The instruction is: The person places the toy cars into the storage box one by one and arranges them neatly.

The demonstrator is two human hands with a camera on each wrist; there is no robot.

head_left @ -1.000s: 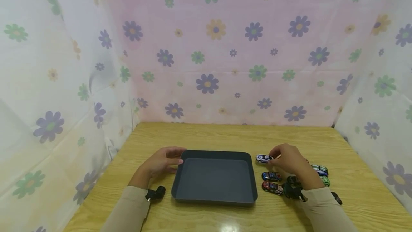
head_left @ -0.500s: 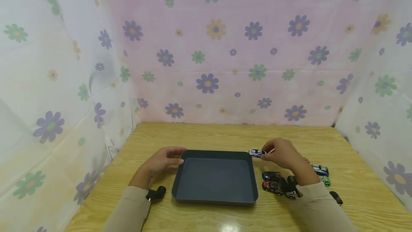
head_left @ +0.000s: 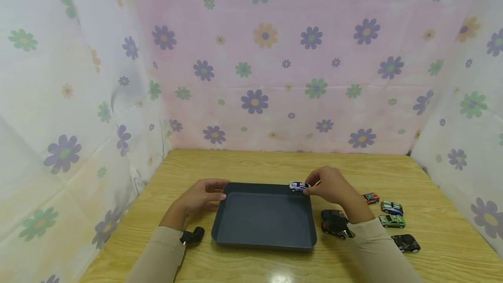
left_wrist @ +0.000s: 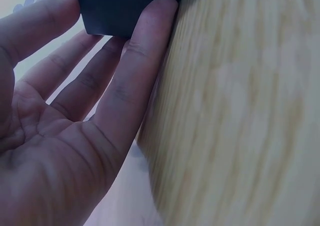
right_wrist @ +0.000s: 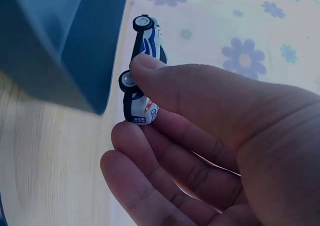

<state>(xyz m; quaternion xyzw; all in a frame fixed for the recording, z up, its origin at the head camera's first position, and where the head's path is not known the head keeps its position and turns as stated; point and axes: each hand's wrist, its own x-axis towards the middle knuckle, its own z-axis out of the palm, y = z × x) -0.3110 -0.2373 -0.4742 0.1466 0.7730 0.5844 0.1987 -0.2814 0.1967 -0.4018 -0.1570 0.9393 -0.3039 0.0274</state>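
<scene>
A dark grey rectangular baking tray (head_left: 263,219) sits on the wooden table. My left hand (head_left: 201,196) holds its far left corner, fingertips and thumb at the rim; the left wrist view has fingers (left_wrist: 137,50) against the dark tray wall (left_wrist: 125,8). Between thumb and fingers, my right hand (head_left: 329,187) pinches a white toy car (head_left: 298,186) with blue markings by one end. In the head view this car overlaps the tray's far rim near the right corner. The right wrist view shows the car (right_wrist: 150,43) tipped on end in frame, wheels facing the tray wall (right_wrist: 95,50).
Right of the tray lie several toy cars: a red one (head_left: 370,198), a white-and-green one (head_left: 391,207), a green one (head_left: 392,221), a black one (head_left: 406,243) and a blue one (head_left: 333,214). My right wrist camera (head_left: 337,223) partly covers others. Flowered cloth (head_left: 251,56) encloses the table.
My right hand has lifted the white car from the table and carried it left to the tray's far rim. The left hand and tray have stayed in place.
</scene>
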